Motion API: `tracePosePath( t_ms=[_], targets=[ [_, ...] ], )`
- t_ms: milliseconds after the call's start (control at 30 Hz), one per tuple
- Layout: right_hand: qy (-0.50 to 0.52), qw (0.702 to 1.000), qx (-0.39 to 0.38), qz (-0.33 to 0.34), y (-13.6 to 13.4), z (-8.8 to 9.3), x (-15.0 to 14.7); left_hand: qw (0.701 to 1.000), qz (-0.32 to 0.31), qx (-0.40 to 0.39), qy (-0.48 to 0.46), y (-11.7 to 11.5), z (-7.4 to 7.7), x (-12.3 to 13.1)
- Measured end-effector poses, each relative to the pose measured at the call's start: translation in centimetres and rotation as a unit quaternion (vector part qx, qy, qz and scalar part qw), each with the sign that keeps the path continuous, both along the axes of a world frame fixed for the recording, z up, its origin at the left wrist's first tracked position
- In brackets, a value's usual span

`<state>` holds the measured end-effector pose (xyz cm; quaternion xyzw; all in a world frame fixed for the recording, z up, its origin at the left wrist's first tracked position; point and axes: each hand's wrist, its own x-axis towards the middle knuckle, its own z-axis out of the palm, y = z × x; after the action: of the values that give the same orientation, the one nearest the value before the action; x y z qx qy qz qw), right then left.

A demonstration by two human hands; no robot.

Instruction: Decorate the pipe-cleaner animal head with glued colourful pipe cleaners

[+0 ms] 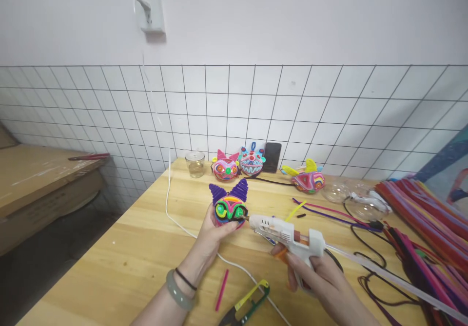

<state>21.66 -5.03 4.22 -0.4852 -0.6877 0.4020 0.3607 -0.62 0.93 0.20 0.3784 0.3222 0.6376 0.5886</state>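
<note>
My left hand (pixel 215 228) is closed round the lower side of a pipe-cleaner cat-face ornament (pixel 229 204) with purple ears, green eyes and a pink and orange front. In my right hand (pixel 314 272) is a white hot glue gun (pixel 288 236), its orange trigger under my fingers and a long clear glue stick (pixel 383 273) running out of its back. The nozzle meets or nearly meets the ornament beside the right-hand eye; exact contact cannot be made out. Below lie yellow-and-green thread snips (pixel 248 302) and a short pink pipe-cleaner piece (pixel 222 290).
Behind stand a glass cup (pixel 195 164), a pink face ornament (pixel 225 166), a blue one (pixel 252 162), a phone (pixel 272 157) and a yellow-eared one (pixel 309 181). Clear plastic balls (pixel 336 192) and pipe-cleaner bundles (pixel 413 209) fill the right. A white cord (pixel 167 194) crosses the table.
</note>
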Motion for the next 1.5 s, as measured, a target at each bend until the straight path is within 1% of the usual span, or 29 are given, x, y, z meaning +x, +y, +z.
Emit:
tracePosePath(
  t_ms=[67,167,300,467,667,833,1233,1500],
  targets=[
    [0.009,1.000,-0.001,-0.011,-0.24,0.10,-0.24,1.000,0.000,-0.002,0.001,-0.03,0.16,-0.01],
    [0.030,0.999,-0.025,-0.033,-0.48,0.26,-0.50,1.000,-0.002,0.000,0.002,-0.04,0.30,-0.04],
    [0.015,0.998,-0.011,-0.053,-0.54,0.25,-0.72,1.000,-0.006,0.006,0.002,0.08,0.12,-0.06],
    [0.021,0.999,0.002,-0.046,-0.49,0.08,-0.87,1.000,-0.007,0.014,0.003,0.20,-0.25,-0.09],
    [-0.018,0.999,0.015,-0.040,-0.42,-0.07,-0.61,1.000,-0.007,0.007,0.007,-0.03,0.08,-0.10],
    [-0.008,0.999,0.009,-0.034,-0.40,-0.26,-0.57,1.000,-0.012,0.006,0.006,-0.05,0.16,-0.09],
    [0.000,0.999,0.014,-0.053,-0.45,-0.30,-0.71,1.000,-0.014,0.002,0.008,-0.13,0.13,-0.16],
    [-0.036,0.998,0.036,-0.037,-0.37,-0.14,-0.56,1.000,-0.012,0.004,0.002,0.08,-0.13,-0.15]
  ],
)
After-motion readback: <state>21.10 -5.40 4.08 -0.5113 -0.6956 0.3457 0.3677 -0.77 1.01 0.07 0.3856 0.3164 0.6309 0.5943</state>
